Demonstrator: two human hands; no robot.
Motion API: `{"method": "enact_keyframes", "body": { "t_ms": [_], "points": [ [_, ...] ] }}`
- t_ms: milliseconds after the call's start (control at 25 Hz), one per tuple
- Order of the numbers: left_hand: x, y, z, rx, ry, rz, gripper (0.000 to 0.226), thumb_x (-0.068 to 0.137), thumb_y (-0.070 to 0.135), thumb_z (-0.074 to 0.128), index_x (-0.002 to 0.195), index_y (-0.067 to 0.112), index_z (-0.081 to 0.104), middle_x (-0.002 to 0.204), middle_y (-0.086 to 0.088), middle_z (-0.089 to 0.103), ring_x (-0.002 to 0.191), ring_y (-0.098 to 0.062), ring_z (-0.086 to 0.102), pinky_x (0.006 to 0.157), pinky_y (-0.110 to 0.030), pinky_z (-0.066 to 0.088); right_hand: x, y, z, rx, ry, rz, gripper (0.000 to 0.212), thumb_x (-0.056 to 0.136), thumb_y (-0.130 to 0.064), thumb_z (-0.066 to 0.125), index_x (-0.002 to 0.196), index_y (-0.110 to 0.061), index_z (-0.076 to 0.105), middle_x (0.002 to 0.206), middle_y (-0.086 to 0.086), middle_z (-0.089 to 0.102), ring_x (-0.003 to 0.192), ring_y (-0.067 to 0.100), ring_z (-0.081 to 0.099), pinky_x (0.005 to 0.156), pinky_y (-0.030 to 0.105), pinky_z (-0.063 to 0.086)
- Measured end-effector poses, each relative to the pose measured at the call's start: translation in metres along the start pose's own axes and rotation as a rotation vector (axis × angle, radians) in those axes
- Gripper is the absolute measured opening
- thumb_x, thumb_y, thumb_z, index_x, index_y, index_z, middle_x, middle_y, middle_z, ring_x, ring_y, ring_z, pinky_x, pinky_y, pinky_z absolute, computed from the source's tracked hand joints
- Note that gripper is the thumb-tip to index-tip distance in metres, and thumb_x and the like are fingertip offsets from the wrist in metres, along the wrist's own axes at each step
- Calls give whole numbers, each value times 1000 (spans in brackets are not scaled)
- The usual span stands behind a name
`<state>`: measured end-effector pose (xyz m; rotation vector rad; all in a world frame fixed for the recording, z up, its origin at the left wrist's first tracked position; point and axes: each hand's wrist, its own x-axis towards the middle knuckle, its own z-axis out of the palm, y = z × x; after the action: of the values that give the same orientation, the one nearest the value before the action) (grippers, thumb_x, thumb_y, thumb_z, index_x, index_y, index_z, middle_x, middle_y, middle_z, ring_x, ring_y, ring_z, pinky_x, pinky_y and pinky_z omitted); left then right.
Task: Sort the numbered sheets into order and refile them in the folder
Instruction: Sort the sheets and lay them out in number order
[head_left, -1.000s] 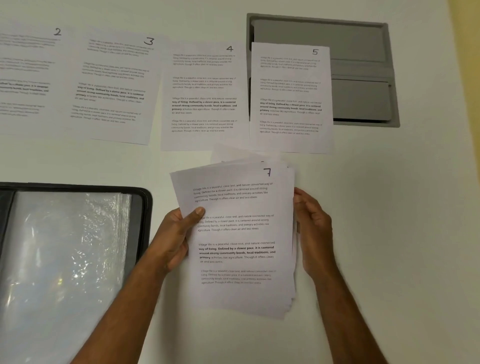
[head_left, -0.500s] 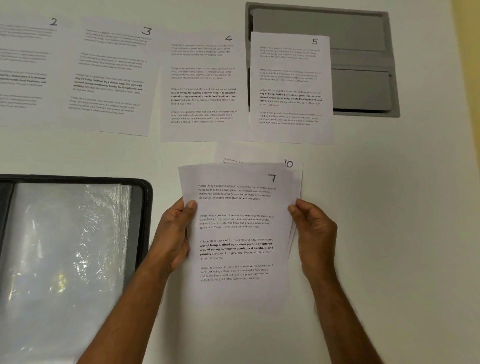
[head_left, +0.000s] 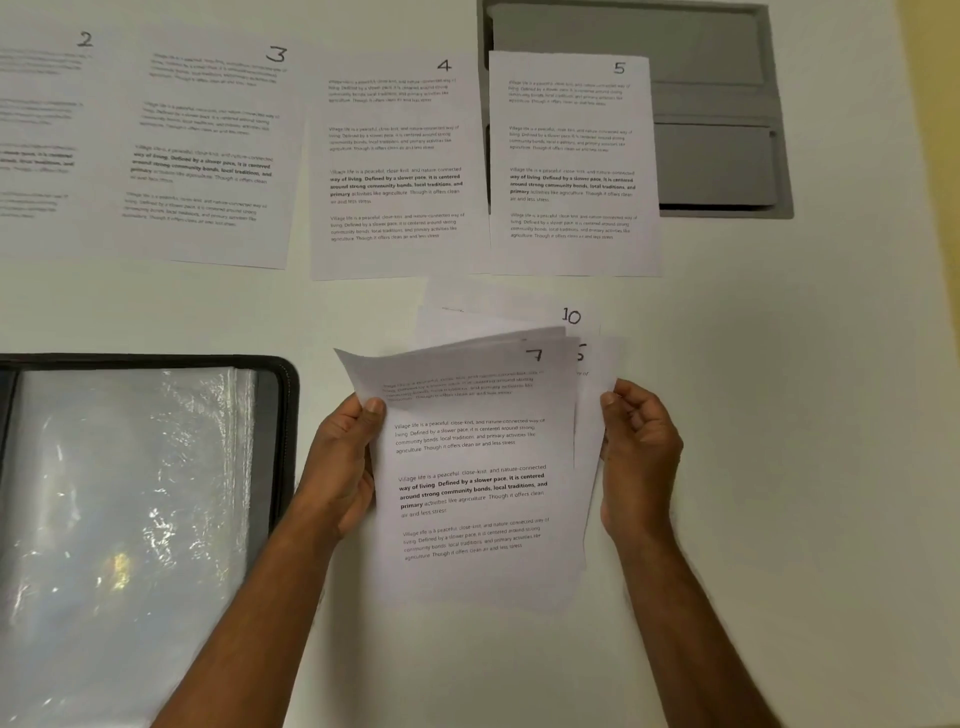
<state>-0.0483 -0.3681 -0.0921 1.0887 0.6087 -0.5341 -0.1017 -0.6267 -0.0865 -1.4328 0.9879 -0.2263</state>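
Note:
Sheets numbered 2 (head_left: 41, 130), 3 (head_left: 208, 156), 4 (head_left: 395, 171) and 5 (head_left: 571, 166) lie in a row along the far side of the white table. I hold a small stack of sheets (head_left: 478, 493) with sheet 7 on top, its upper end bent over. My left hand (head_left: 345, 467) grips the stack's left edge, thumb on top. My right hand (head_left: 636, 457) pinches the right edge of a sheet fanned out beneath. Sheet 10 (head_left: 571, 316) lies on the table behind the stack. The open black folder (head_left: 280, 415) with clear plastic sleeves lies at the left.
A grey recessed hatch (head_left: 727, 130) is set into the table at the back right, partly covered by sheet 5. A yellow wall strip (head_left: 935, 130) borders the table's right edge. Bare white table lies to the right of my right hand.
The stack has been fanned: a sheet has slid out to the right under sheet 7, and sheet 7's upper end now bends over. Sheet 10 shows more behind the stack.

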Motion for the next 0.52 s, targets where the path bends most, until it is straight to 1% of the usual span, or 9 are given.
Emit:
{"method": "enact_keyframes", "body": {
  "t_ms": [80, 160, 240, 320, 360, 400, 480, 520],
  "points": [
    [0, 0, -1, 8, 2, -4, 27, 108, 13, 46, 126, 12, 67, 124, -9, 75, 114, -20, 72, 89, -28, 60, -1, -1, 1, -24, 2, -27, 19, 101, -10, 65, 111, -25, 67, 105, 5, 78, 95, 22, 72, 88, 45, 57],
    [-1, 0, -1, 17, -5, -10, 27, 108, 13, 46, 125, 12, 67, 124, -9, 75, 113, -21, 72, 90, -29, 60, -1, -1, 2, -60, 19, -54, 20, 99, -13, 67, 109, -30, 62, 101, 5, 78, 91, 23, 70, 88, 49, 55],
    [-2, 1, -1, 38, -24, -27, 28, 108, 12, 46, 126, 10, 67, 124, -11, 75, 113, -22, 72, 92, -31, 60, -2, -2, 4, -58, 25, -66, 22, 96, -18, 69, 104, -36, 59, 103, 7, 76, 93, 26, 70, 93, 52, 55],
    [-4, 2, 0, 78, -52, -50, 28, 108, 12, 46, 126, 9, 67, 123, -12, 75, 113, -24, 73, 92, -32, 61, -3, -4, 6, -47, 36, -75, 23, 95, -20, 67, 100, -40, 59, 106, 9, 75, 97, 29, 71, 94, 51, 55],
    [-4, 3, 1, 100, -66, -57, 29, 108, 12, 46, 126, 9, 68, 123, -11, 75, 112, -24, 73, 90, -32, 61, -2, -6, 7, -43, 39, -85, 23, 96, -17, 66, 101, -38, 58, 106, 9, 75, 96, 25, 71, 92, 47, 56],
    [-4, 3, 2, 122, -77, -60, 29, 108, 12, 46, 126, 9, 68, 122, -11, 75, 111, -24, 74, 87, -31, 62, -2, -7, 8, -39, 41, -102, 24, 98, -14, 64, 104, -35, 57, 105, 9, 74, 94, 20, 70, 88, 41, 55],
    [-4, 3, 3, 158, -77, -53, 28, 109, 12, 46, 126, 9, 68, 120, -11, 76, 108, -24, 75, 82, -29, 62, -1, -10, 10, -30, 51, -153, 22, 102, -7, 60, 112, -26, 54, 100, 6, 71, 87, 9, 66, 80, 23, 52],
    [-4, 1, 4, 171, -66, -46, 28, 109, 12, 47, 126, 9, 69, 119, -12, 76, 106, -24, 75, 80, -29, 62, -1, -11, 11, -31, 67, -178, 22, 102, -5, 58, 116, -22, 52, 98, 5, 69, 84, 6, 65, 77, 17, 50]
  ]
}}
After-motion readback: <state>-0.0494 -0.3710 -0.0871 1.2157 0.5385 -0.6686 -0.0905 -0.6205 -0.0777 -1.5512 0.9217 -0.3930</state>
